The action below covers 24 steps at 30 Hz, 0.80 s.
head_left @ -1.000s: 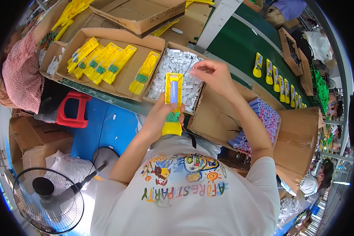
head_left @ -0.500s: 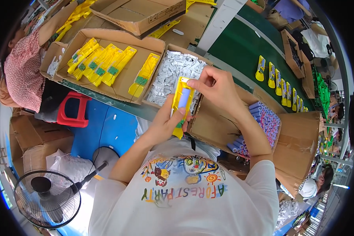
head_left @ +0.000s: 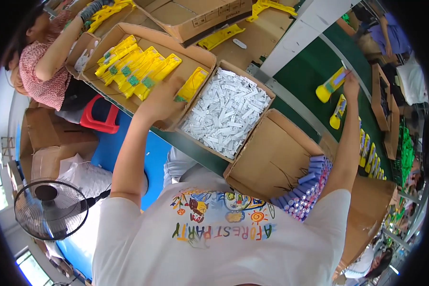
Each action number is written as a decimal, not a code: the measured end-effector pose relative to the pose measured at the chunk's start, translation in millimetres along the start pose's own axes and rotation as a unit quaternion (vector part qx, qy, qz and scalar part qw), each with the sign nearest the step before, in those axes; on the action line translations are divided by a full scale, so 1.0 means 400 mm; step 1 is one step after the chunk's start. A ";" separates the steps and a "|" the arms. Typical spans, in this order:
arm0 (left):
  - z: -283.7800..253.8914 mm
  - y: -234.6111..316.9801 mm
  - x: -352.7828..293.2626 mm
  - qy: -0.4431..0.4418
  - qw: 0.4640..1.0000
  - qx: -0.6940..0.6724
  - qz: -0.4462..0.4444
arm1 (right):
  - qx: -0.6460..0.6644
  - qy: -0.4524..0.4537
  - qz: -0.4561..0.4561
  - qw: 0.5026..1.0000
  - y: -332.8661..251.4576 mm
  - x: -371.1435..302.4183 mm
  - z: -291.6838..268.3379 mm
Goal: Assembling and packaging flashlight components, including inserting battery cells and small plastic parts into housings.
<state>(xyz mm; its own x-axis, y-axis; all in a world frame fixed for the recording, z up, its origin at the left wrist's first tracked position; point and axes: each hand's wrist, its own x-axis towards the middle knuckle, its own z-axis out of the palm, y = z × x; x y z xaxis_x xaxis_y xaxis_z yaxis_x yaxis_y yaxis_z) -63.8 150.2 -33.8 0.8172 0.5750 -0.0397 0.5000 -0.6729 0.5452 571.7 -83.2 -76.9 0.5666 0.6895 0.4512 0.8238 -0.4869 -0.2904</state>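
My right hand (head_left: 351,86) is stretched over the green belt at the right. It pinches the upper end of a yellow plastic casing (head_left: 325,93) that has a lilac battery cell in it. My left hand (head_left: 163,101) reaches into a cardboard box (head_left: 93,68), beside a single yellow casing (head_left: 194,82) with a small green circuit board at its lower end. Its fingers are partly hidden and blurred, so a grip on that casing cannot be made out. Several more yellow casings with green boards (head_left: 125,70) lie side by side in the same box.
Between my arms stands a carton of small white plastic strips (head_left: 229,109). Beside it, another carton (head_left: 267,143) holds lilac battery cells (head_left: 302,190). A row of yellow casings (head_left: 367,148) lies along the green belt (head_left: 295,71). A co-worker (head_left: 45,71) sits left; a fan (head_left: 50,209) stands lower left.
My hands have moved apart. The right carried the casing with the cell from in front of me to the belt; the left let go of it and went to the box of casings.
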 end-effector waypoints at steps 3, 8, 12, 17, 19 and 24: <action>0.001 0.013 -0.008 0.099 0.984 0.141 -0.044 | -0.222 -0.137 0.016 0.965 0.006 -0.045 0.099; -0.043 0.196 -0.062 0.083 0.787 -0.598 -0.129 | -0.165 0.038 -0.104 0.980 -0.609 -0.166 -0.156; 0.053 0.258 -0.101 -0.044 0.619 -0.770 -0.148 | 0.159 -0.174 -0.365 0.901 -0.960 -0.427 -0.205; 0.074 0.326 -0.113 -0.028 0.572 -0.805 -0.157 | 0.398 -0.154 -0.399 0.812 -0.945 -0.473 -0.196; 0.112 0.338 -0.131 0.018 0.629 -0.771 -0.096 | 0.526 -0.293 -0.143 0.785 -0.991 -0.462 -0.263; 0.132 0.334 -0.157 -0.030 0.779 -0.626 0.032 | 0.425 -0.220 -0.064 0.876 -1.039 -0.509 -0.268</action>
<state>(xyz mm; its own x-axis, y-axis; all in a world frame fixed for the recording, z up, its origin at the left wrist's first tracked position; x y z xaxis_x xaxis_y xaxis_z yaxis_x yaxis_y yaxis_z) -33.4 -0.5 -2.7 0.8601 0.5101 0.0024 -0.1825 0.3033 0.9352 112.1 -78.7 42.2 0.2671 0.9401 0.2116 0.4924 0.0556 -0.8686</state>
